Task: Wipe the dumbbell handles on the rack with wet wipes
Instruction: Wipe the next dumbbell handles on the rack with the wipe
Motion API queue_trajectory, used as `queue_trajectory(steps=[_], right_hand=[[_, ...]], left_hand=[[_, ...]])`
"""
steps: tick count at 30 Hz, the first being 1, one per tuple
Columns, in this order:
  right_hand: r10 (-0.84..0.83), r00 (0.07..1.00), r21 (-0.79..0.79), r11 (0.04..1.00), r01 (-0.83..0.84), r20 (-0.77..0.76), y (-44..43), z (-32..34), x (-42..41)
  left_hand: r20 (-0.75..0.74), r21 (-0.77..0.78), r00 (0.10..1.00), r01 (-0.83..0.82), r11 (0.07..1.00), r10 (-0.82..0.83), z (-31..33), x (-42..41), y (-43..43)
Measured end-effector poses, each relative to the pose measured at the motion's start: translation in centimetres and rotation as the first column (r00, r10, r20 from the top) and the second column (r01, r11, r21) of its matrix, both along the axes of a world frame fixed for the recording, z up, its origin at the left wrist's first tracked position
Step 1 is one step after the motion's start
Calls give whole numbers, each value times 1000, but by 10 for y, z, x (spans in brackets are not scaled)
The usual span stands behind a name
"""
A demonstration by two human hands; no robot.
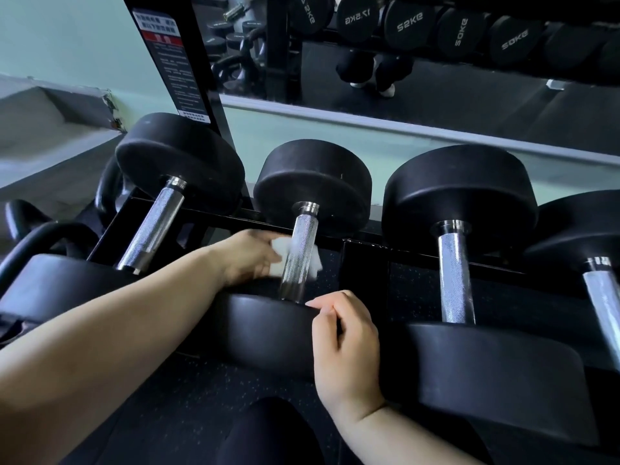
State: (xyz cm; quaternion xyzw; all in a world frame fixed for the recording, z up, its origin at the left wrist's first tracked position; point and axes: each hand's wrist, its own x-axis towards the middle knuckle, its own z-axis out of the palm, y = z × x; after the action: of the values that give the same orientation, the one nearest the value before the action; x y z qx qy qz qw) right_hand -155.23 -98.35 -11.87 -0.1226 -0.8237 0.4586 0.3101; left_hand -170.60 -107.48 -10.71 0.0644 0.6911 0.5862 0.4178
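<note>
From the head view, the wet wipe (277,251) is a soft, limp, light sheet that will fold to any shape. It is bunched against the left side of the second dumbbell's handle (299,250) and passes behind it, a corner showing on the right. The handle is stiff, knurled steel, probably grippy rather than slick. The dumbbell looks heavy and should stay put on the rack (402,250), so the wipe is best wrapped round the bar's middle and slid along it.

The left hand (250,256) reaches in from the left, forearm low, and pinches the wipe. The right hand (345,337) rests on the near weight (268,333), fingers loosely bent, holding nothing.
</note>
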Motion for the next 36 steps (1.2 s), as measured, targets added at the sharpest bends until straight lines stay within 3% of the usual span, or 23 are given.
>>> queue_trajectory(steps=[3,7,8,10,13,16,18,20,22,24,25,28,30,34,36], right_hand=[[-7,999,24,1000,8,-31,0,-1,0],[9,998,23,1000,-8,-59,1,-2,0],[17,998,27,1000,-15,-62,1,-2,-1],[26,997,33,999,-23,-68,1,-3,-1],[39,998,54,998,-37,-44,2,-4,0],[49,998,66,997,-47,-35,3,4,1],[94,994,32,995,-96,52,4,11,-2],[118,959,-4,993,-122,257,5,23,-1],[191,853,-201,974,-103,487,8,54,1],[335,718,-473,881,-10,610,11,106,2],[431,673,-604,797,28,600,11,136,2],[672,627,-902,412,126,394,3,222,5],[748,610,-961,261,93,262,-6,266,6],[831,544,-980,186,-71,118,-27,321,5],[828,537,-958,261,-117,160,-41,333,3]], left_hand=[[72,103,990,-125,987,118,-3,-6,6],[-72,-172,994,64,983,-77,3,14,-21],[-97,-176,993,47,983,-65,2,17,-26],[-116,-66,981,-164,984,155,6,19,-22],[-23,96,832,-551,829,555,27,18,-9],[61,144,721,-691,709,690,56,28,-9],[115,150,701,-713,685,704,83,42,-17],[188,145,678,-735,663,710,116,61,-26],[254,141,648,-759,635,718,153,79,-37],[295,137,640,-763,631,710,195,97,-45],[308,133,643,-759,638,701,217,105,-49],[306,122,682,-721,683,665,277,127,-61],[266,126,724,-681,722,637,306,136,-71],[151,88,749,-660,746,645,335,149,-92],[104,57,749,-661,748,654,339,150,-104]])
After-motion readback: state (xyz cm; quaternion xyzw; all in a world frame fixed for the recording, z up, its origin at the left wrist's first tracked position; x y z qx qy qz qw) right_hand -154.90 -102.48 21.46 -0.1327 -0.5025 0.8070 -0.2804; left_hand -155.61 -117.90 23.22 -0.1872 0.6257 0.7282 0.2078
